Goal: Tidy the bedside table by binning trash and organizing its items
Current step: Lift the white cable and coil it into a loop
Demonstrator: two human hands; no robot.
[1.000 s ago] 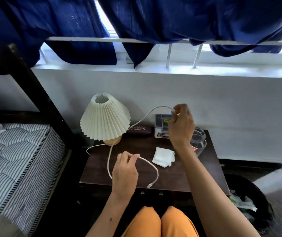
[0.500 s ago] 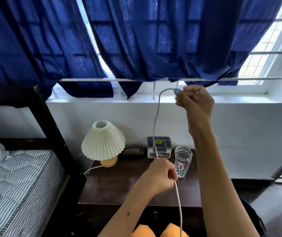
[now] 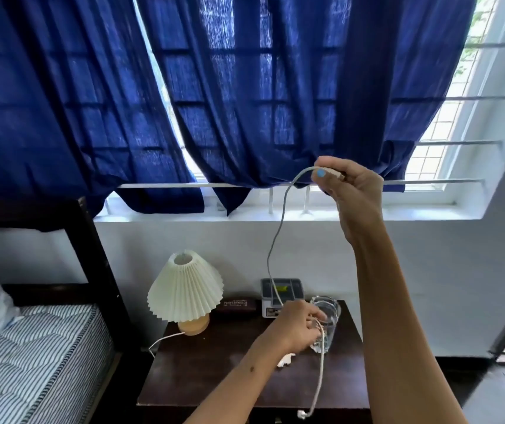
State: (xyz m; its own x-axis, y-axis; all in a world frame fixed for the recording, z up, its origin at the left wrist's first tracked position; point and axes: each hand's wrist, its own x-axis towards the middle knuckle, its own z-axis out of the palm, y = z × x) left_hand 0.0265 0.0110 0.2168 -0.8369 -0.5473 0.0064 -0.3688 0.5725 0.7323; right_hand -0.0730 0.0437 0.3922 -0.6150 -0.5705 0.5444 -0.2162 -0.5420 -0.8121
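Note:
A white charging cable (image 3: 277, 237) hangs stretched between my two hands. My right hand (image 3: 347, 182) is raised high in front of the curtain and pinches one plug end. My left hand (image 3: 298, 327) grips the cable lower down, just above the dark wooden bedside table (image 3: 214, 371). The cable's free end with a small plug (image 3: 301, 414) dangles past the table's front edge. A crumpled white tissue (image 3: 285, 361) lies on the table, mostly hidden behind my left wrist.
On the table stand a pleated cream lamp (image 3: 185, 293), a dark case (image 3: 236, 304), a small grey box (image 3: 280, 296) and a clear glass (image 3: 326, 324). A striped mattress (image 3: 31, 359) lies left. Blue curtains (image 3: 245, 87) hang over the window.
My right hand has lifted the cable's end from table height to the curtain. My left hand has slid along the cable toward the glass. The camera has tilted upward.

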